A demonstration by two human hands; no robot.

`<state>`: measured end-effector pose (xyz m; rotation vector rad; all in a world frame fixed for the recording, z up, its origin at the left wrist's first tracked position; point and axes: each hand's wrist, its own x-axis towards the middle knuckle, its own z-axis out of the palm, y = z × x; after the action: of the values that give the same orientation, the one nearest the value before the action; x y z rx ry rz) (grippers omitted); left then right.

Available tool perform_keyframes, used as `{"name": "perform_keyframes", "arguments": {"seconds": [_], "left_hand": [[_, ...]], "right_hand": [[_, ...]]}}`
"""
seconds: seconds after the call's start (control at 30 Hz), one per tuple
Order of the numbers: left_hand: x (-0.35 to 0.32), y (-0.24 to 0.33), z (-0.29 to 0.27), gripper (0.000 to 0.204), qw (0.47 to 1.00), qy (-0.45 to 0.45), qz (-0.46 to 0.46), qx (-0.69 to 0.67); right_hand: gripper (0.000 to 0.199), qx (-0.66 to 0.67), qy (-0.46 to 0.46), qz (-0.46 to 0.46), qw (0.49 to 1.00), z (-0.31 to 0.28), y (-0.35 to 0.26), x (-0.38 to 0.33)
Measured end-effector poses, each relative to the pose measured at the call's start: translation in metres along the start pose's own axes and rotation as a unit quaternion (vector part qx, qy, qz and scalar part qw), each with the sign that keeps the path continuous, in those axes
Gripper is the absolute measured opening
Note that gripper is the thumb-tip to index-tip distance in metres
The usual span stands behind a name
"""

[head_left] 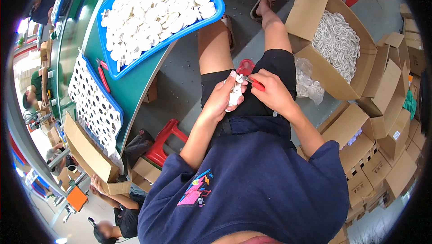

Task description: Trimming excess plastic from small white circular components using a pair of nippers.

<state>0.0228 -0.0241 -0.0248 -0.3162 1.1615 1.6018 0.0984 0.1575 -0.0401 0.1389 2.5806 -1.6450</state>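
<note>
My left hand (226,95) grips a small white plastic part (235,94) over my lap. My right hand (270,92) is closed on red-handled cutters (254,82), whose tip meets the top of the white part. Both hands are together above my black shorts. A red stool seat (245,66) shows just beyond the hands, between my knees.
A blue tray (112,70) heaped with white round parts lies on the green table (135,88), with red-handled pliers (103,75) beside it and a perforated white tray (92,102). An open cardboard box (315,5) of white rings stands at right among stacked boxes. Another person sits at lower left.
</note>
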Motion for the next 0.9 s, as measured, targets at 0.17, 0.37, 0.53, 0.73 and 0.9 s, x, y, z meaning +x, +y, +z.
{"name": "perform_keyframes", "arguments": {"seconds": [0.17,0.37,0.53,0.73,0.9], "left_hand": [[0.018,-0.014,-0.020,0.049,0.999,0.003,-0.041,-0.013],[0.033,-0.035,-0.042,0.049,0.991,0.008,-0.113,-0.064],[0.008,-0.022,-0.045,0.052,0.992,0.068,-0.047,-0.097],[-0.078,0.100,0.003,0.062,0.971,0.006,0.164,-0.175],[-0.072,0.138,0.002,0.061,0.947,-0.023,0.251,-0.200]], "right_hand": [[0.016,-0.010,-0.011,0.046,0.999,0.023,0.023,-0.001],[0.015,-0.079,-0.038,0.078,0.993,0.044,0.045,0.000],[0.017,-0.043,-0.076,0.106,0.990,0.041,0.051,0.000],[0.018,-0.009,-0.076,0.109,0.991,0.043,0.051,0.004],[0.018,-0.051,-0.073,0.095,0.991,0.054,0.050,-0.002]]}}
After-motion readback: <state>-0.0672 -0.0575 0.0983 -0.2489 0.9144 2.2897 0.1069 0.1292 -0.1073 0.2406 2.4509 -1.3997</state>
